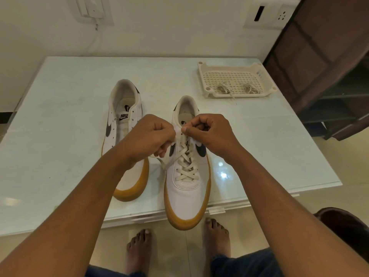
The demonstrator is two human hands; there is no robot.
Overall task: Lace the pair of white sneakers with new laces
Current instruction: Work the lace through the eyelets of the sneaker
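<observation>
Two white sneakers with gum soles stand on the table, toes toward me. The right sneaker carries a white lace crossed through several eyelets, and its toe juts over the table's front edge. My left hand grips one lace end beside the upper eyelets; a strand hangs from it down the shoe's left side. My right hand pinches the other lace end over the tongue. The left sneaker has no lace in the eyelets that show, and my left forearm hides its middle.
A cream plastic tray at the table's back right holds two bundled laces. The glass-topped table meets a white wall behind. A dark wooden shelf stands to the right. My bare feet show below the table's front edge.
</observation>
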